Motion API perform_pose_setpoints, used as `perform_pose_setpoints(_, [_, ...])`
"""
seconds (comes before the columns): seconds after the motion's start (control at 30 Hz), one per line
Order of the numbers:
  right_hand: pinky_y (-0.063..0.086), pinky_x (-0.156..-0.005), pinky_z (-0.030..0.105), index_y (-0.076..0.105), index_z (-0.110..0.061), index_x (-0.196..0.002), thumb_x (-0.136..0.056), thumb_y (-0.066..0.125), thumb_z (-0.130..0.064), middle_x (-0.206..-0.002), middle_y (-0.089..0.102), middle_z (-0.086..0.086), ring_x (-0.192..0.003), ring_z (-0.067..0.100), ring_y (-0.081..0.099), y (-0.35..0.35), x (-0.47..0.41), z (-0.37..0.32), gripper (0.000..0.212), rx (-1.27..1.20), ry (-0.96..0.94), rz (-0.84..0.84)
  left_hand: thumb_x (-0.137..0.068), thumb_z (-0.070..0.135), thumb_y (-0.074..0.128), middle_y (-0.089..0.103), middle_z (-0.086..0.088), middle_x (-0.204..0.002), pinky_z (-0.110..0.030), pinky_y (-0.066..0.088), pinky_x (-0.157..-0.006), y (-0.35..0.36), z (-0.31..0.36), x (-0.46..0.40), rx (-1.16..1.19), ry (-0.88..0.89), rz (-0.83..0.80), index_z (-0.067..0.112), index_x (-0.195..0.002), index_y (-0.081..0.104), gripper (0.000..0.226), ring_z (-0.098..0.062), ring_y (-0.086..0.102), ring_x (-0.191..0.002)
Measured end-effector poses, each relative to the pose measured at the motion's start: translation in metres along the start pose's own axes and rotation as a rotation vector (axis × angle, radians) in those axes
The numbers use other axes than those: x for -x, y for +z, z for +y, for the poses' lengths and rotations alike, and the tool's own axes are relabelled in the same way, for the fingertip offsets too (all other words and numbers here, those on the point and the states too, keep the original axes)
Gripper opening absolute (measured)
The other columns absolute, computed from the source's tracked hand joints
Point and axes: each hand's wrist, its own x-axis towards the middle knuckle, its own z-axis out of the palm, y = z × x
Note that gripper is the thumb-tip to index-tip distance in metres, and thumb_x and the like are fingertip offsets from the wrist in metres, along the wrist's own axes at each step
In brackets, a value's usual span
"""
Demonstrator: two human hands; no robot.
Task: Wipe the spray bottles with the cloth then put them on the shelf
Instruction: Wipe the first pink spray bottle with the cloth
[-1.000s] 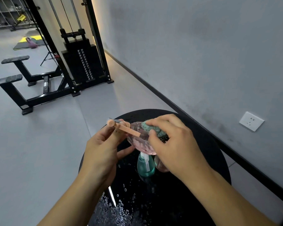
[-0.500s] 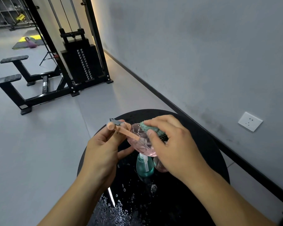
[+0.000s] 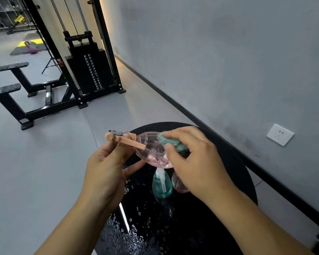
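Observation:
My left hand [image 3: 107,170] grips the peach trigger head of a clear pink spray bottle [image 3: 151,150], which lies tilted on its side above a round black table [image 3: 234,162]. My right hand [image 3: 195,162] pinches a teal cloth [image 3: 170,141] and presses it against the bottle's upper side. On the table just below stand a teal spray bottle [image 3: 161,186] with a white pump and another pink bottle [image 3: 179,184], mostly hidden behind my right hand. No shelf is in view.
Water drops [image 3: 125,234] lie on the table's near part. A grey wall with a white socket [image 3: 280,134] runs along the right. A black cable weight machine [image 3: 87,69] and a bench frame [image 3: 17,100] stand on the grey floor at far left.
My right hand has slid the cloth a little along the pink bottle's upper side. The left hand keeps the same grip on the trigger head.

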Motion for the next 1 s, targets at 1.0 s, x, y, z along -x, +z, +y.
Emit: perform_pose_setpoints(1.0, [0.053, -0.09, 0.015, 0.071, -0.034, -0.124, -0.101, 0.064, -0.024, -0.126, 0.055, -0.022, -0.123, 0.002, 0.054, 0.0, 0.003, -0.001, 0.026, 0.01, -0.052, -0.054, -0.094, 0.026, 0.071, 0.079, -0.009, -0.108, -0.038, 0.066, -0.067, 0.005, -0.003, 0.003, -0.014, -0.043, -0.035, 0.011, -0.097, 0.076, 0.016, -0.022, 0.078, -0.099])
